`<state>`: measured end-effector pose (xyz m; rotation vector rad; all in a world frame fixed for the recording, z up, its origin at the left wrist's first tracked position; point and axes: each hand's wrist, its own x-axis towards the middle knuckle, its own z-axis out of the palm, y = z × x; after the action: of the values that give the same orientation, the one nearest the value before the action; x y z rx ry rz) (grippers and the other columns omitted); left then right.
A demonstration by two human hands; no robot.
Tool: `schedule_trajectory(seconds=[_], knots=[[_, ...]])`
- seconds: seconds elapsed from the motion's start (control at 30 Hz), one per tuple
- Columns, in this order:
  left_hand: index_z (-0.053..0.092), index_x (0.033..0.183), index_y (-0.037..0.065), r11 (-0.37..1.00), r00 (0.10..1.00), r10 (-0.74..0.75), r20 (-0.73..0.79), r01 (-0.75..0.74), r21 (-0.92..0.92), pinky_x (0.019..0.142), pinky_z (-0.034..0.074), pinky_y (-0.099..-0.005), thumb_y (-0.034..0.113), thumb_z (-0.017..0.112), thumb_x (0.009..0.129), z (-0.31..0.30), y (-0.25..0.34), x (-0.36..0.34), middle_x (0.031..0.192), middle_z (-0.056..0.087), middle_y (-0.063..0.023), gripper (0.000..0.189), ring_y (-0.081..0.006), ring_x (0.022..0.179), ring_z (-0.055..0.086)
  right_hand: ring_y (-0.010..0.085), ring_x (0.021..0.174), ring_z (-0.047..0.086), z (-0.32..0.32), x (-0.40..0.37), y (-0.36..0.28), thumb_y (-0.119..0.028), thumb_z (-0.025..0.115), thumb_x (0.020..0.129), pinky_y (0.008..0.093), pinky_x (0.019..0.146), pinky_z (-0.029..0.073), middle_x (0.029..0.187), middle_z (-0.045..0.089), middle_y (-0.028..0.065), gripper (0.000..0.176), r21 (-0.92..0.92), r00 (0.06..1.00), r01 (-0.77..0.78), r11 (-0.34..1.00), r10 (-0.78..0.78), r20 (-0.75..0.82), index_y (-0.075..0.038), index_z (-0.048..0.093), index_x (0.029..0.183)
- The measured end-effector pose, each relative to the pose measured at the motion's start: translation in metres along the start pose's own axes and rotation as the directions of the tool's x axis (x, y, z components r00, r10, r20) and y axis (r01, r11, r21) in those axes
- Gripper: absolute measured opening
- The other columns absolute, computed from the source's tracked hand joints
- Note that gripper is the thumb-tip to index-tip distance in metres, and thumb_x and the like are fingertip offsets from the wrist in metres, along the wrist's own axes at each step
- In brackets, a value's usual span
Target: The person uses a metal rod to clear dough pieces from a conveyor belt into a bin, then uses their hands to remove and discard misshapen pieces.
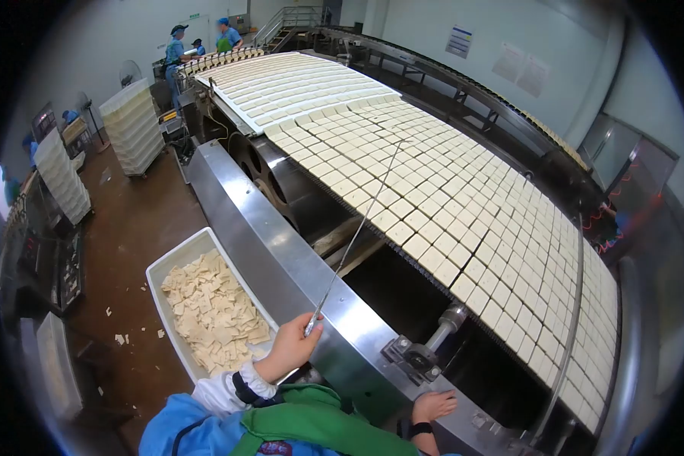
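My left hand (290,348) is closed around the near end of a long thin metal rod (355,235). The rod slants up and away over the conveyor, its far tip overlapping rows of pale square crackers (441,175). Flat on the steel side frame (281,243) lies my right hand (433,407), fingers stretched out and nothing in them. A shaft with its bearing block (416,359) sits just beyond that hand. Beside my left forearm stands a white bin (156,277) full of broken cracker pieces (213,308).
A curved metal bar (577,304) crosses the conveyor on the right. Stacked white trays (131,125) stand on the brown floor (121,228), where cracker scraps lie. People in blue (226,36) are at the far end. A dark gap runs between frame and belt.
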<state>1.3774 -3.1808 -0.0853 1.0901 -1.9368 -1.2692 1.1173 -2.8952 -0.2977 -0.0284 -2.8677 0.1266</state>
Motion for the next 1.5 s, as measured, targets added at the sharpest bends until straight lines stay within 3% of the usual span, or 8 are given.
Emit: schedule_trajectory(seconds=[0.3, 0.7, 1.13, 1.2, 1.23, 1.27, 1.3, 1.5], knots=[[0.057, 0.136, 0.013, 0.898, 0.989, 0.143, -0.047, -0.11, 0.427, 0.071, 0.051, -0.0551, 0.028, 0.052, 0.098, 0.002, -0.023, 0.169, 0.083, 0.067, -0.0257, 0.041, -0.0467, 0.079, 0.066, 0.0389, 0.109, 0.049, 0.005, -0.011, -0.029, -0.014, 0.062, 0.081, 0.0486, 0.097, 0.038, 0.11, 0.051, 0.02, 0.053, 0.055, 0.997, -0.011, 0.998, 0.015, -0.082, 0.001, 0.052, 0.131], [0.06, 0.123, 0.007, 0.741, 0.97, 0.239, 0.047, -0.214, 0.637, 0.077, 0.053, -0.0546, 0.02, 0.047, 0.095, 0.016, -0.023, 0.421, 0.095, 0.07, -0.024, 0.033, -0.0437, 0.09, 0.067, 0.0387, 0.109, 0.051, 0.0, -0.024, -0.071, -0.008, 0.058, 0.079, 0.0492, 0.097, 0.04, 0.114, 0.055, 0.0193, 0.042, 0.212, 0.981, 0.062, 0.975, -0.02, -0.194, 0.001, 0.063, 0.119], [0.055, 0.136, 0.005, 0.518, 0.896, 0.331, 0.296, -0.435, 0.736, 0.069, 0.055, -0.0474, 0.012, 0.051, 0.088, -0.022, -0.069, 0.49, 0.087, 0.072, -0.0208, 0.049, -0.0352, 0.08, 0.071, 0.04, 0.114, 0.048, 0.007, -0.04, -0.109, -0.007, 0.058, 0.077, 0.0497, 0.101, 0.038, 0.119, 0.053, 0.0197, 0.048, 0.232, 0.994, 0.016, 0.973, 0.009, -0.106, 0.001, 0.06, 0.124], [0.053, 0.137, 0.01, 0.937, 0.956, 0.182, 0.23, -0.239, 0.254, 0.053, 0.049, -0.04, 0.015, 0.051, 0.096, -0.023, -0.092, 0.507, 0.071, 0.066, -0.0106, 0.041, -0.0259, 0.059, 0.064, 0.04, 0.114, 0.048, 0.005, -0.042, -0.115, -0.007, 0.058, 0.077, 0.0499, 0.101, 0.038, 0.12, 0.053, 0.0196, 0.048, 0.232, 0.995, 0.018, 0.973, 0.004, -0.097, 0.001, 0.059, 0.125], [0.053, 0.137, 0.01, 0.937, 0.957, 0.178, 0.23, -0.236, 0.257, 0.053, 0.049, -0.04, 0.015, 0.051, 0.096, -0.029, -0.091, 0.506, 0.071, 0.066, -0.0106, 0.041, -0.0259, 0.059, 0.064, 0.0401, 0.114, 0.048, 0.004, -0.044, -0.118, -0.007, 0.057, 0.078, 0.05, 0.101, 0.038, 0.12, 0.053, 0.0196, 0.048, 0.231, 0.996, 0.022, 0.973, -0.001, -0.091, 0.001, 0.059, 0.126], [0.052, 0.136, 0.012, 0.971, 0.94, -0.039, 0.338, 0.115, -0.208, 0.049, 0.042, -0.0346, 0.018, 0.05, 0.1, -0.039, -0.082, 0.5, 0.064, 0.056, -0.0041, 0.037, -0.0194, 0.052, 0.054, 0.0401, 0.114, 0.048, 0.004, -0.045, -0.121, -0.007, 0.057, 0.078, 0.05, 0.101, 0.038, 0.12, 0.053, 0.0196, 0.048, 0.23, 0.996, 0.024, 0.973, -0.004, -0.087, 0.001, 0.059, 0.126], [0.05, 0.135, 0.014, 0.677, 0.84, -0.166, 0.516, 0.478, -0.56, 0.044, 0.035, -0.0292, 0.021, 0.049, 0.103, -0.047, -0.073, 0.492, 0.058, 0.046, 0.0023, 0.033, -0.0129, 0.045, 0.045, 0.0402, 0.115, 0.048, 0.005, -0.047, -0.124, -0.007, 0.057, 0.079, 0.05, 0.101, 0.038, 0.121, 0.053, 0.0195, 0.048, 0.223, 0.996, 0.018, 0.975, 0.001, -0.086, 0.0, 0.058, 0.126], [0.056, 0.13, 0.015, 0.575, 0.885, -0.174, 0.433, 0.448, -0.685, 0.042, 0.028, -0.0251, 0.021, 0.049, 0.105, -0.063, -0.082, 0.472, 0.058, 0.037, 0.0062, 0.028, -0.008, 0.041, 0.031, 0.0399, 0.115, 0.048, 0.011, -0.053, -0.139, -0.008, 0.058, 0.08, 0.0498, 0.101, 0.038, 0.123, 0.052, 0.019, 0.049, 0.224, 0.997, -0.008, 0.974, 0.025, -0.073, -0.001, 0.057, 0.128]])
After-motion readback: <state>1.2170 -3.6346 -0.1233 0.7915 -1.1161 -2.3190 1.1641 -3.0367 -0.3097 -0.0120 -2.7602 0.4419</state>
